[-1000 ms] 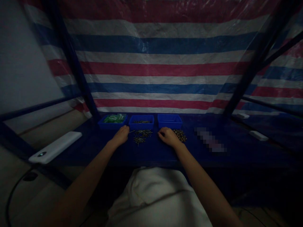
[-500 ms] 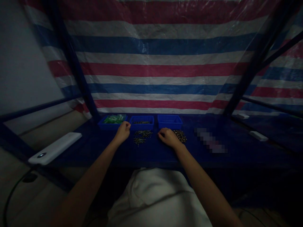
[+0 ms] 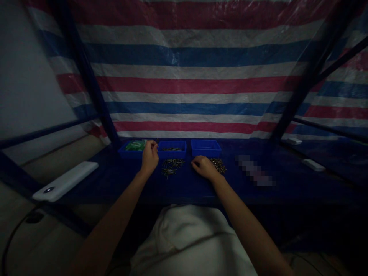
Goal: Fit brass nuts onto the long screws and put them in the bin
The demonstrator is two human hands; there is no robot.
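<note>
My left hand (image 3: 150, 157) is raised over the gap between the left blue bin (image 3: 126, 154), which has green plastic packets (image 3: 135, 145) in it, and the middle blue bin (image 3: 172, 154). Its fingers are pinched together, and what they hold, if anything, is too small to make out. Thin screws (image 3: 171, 149) lie in the middle bin, and a loose pile of similar screws (image 3: 173, 165) is on the table in front of it. Beside a heap of small brass-coloured pieces (image 3: 220, 165), my right hand (image 3: 202, 165) rests on the table with curled fingers; their contents are hidden.
Behind the right hand stands a third blue bin (image 3: 206, 147). A white power bank (image 3: 66, 181) lies at the left of the blue table (image 3: 115, 191). White blocks (image 3: 314, 165) and a blurred-out item (image 3: 254, 170) are to the right. Blue posts and a striped sheet enclose the back.
My left hand has risen slightly and turned more upright, with its fingers now beside the middle bin's left edge. The right hand stays in place.
</note>
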